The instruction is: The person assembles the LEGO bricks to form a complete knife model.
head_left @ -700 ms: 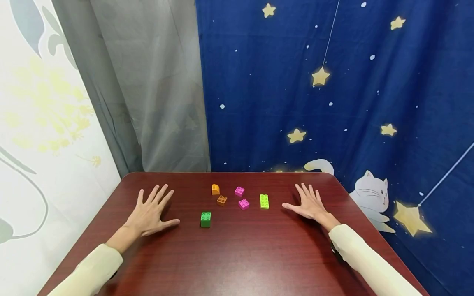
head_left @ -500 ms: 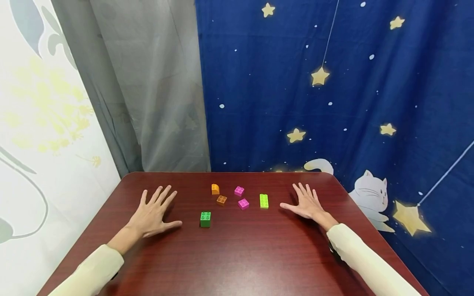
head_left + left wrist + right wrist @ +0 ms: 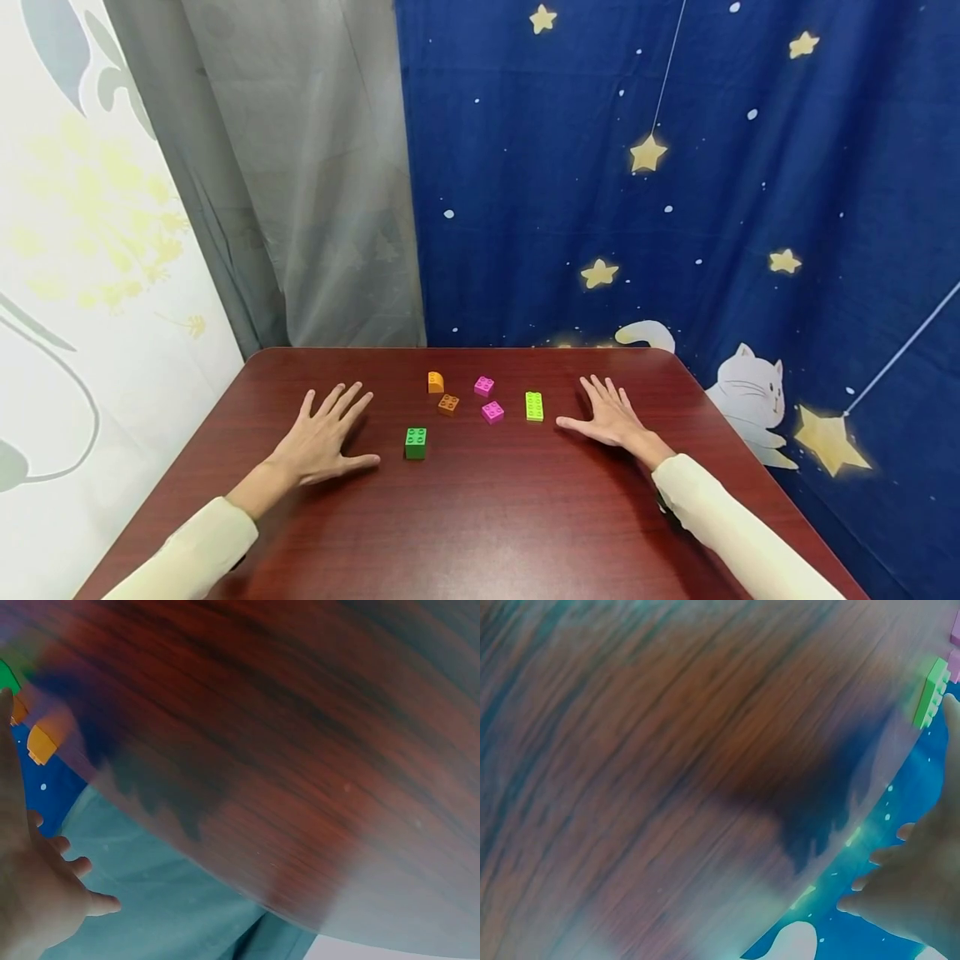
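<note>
My left hand (image 3: 321, 442) is spread with straight fingers left of a green block (image 3: 416, 443), its thumb pointing at the block with a gap between. On the other side, my right hand (image 3: 609, 417) is spread too, its thumb just right of a long lime-green block (image 3: 534, 407). Neither hand holds anything. Between them lie an orange block with a rounded top (image 3: 436, 382), a brown block (image 3: 448, 405) and two pink blocks, one farther back (image 3: 483, 386) and one nearer (image 3: 492, 412). The right wrist view shows the lime block (image 3: 931, 694) beyond the thumb.
The blocks lie apart on a dark red-brown wooden table (image 3: 480, 517) with rounded far corners. Behind it hang a grey curtain (image 3: 337, 208) and a blue starry curtain (image 3: 525, 208). A white patterned sheet (image 3: 97, 333) hangs at the left.
Both hands have moved inward and slightly toward the person, the left one rightward and the right one leftward. The blocks lie as before.
</note>
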`<action>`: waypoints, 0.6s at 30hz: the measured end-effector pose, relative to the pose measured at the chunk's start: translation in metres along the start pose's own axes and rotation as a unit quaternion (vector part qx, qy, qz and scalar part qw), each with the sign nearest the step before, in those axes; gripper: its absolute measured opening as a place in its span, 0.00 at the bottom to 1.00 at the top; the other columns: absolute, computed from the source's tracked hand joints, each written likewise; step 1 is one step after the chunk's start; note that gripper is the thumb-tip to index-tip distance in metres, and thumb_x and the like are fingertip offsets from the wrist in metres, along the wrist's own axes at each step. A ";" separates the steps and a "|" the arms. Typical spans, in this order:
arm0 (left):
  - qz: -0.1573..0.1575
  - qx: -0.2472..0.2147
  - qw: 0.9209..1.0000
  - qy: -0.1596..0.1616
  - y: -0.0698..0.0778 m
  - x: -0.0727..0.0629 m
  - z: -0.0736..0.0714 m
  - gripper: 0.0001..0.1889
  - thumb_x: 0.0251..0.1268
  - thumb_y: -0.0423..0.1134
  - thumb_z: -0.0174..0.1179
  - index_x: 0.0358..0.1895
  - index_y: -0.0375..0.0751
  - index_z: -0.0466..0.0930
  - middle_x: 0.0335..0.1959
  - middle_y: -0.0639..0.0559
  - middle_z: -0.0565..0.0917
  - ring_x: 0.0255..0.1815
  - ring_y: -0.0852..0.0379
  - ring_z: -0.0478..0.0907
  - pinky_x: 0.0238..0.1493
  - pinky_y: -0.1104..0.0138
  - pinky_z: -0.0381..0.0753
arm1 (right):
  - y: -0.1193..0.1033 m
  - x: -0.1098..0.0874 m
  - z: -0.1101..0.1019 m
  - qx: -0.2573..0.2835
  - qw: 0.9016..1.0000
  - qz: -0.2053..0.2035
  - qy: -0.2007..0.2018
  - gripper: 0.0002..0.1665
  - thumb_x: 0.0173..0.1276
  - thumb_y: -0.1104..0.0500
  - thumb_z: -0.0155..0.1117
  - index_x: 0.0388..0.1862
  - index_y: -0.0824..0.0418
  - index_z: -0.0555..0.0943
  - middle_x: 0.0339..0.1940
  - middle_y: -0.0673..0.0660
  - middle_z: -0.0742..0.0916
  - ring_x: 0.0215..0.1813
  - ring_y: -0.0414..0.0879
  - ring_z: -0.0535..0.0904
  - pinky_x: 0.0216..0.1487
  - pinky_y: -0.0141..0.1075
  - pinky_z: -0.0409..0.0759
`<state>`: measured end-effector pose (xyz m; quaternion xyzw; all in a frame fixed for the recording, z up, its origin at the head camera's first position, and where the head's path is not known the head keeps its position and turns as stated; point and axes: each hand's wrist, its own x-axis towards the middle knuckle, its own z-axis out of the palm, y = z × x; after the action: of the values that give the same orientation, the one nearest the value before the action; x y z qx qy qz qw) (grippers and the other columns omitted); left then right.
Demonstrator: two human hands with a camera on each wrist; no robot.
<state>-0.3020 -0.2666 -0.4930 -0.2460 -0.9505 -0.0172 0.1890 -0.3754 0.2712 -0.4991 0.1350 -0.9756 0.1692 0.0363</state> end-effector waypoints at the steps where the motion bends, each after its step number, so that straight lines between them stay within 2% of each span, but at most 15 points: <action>1: 0.000 -0.002 1.000 0.001 0.001 0.000 0.000 0.58 0.55 0.79 0.61 0.81 0.44 0.61 0.82 0.40 0.60 0.79 0.35 0.59 0.72 0.30 0.49 | -0.001 0.000 0.001 0.000 1.000 -0.001 -0.002 0.68 0.61 0.22 0.64 0.83 0.66 0.57 0.83 0.71 0.60 0.82 0.73 0.47 0.77 0.69 0.42; 18: 0.005 -0.045 0.999 -0.017 0.019 0.005 0.004 0.57 0.56 0.79 0.62 0.81 0.45 0.61 0.81 0.42 0.63 0.78 0.36 0.62 0.71 0.31 0.56 | -0.027 0.002 0.005 -0.008 0.999 0.001 -0.041 0.67 0.63 0.21 0.61 0.83 0.66 0.58 0.82 0.68 0.64 0.82 0.69 0.53 0.79 0.64 0.50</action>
<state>-0.2987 -0.2471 -0.4961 -0.2592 -0.9506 -0.0545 0.1622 -0.3700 0.2450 -0.4947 0.1403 -0.9778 0.1554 -0.0029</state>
